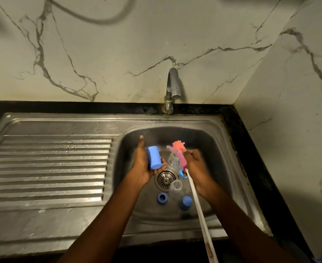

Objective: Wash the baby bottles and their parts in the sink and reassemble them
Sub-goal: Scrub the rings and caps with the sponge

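Below, steel sink (61, 121) against marble wall (118, 54).

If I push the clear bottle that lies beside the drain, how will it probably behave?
The clear bottle seems to lie on its side on the sink floor, so it would probably roll, perhaps toward the drain. It looks empty and transparent, so likely light. Water drops show on the steel, so it may be slippery.
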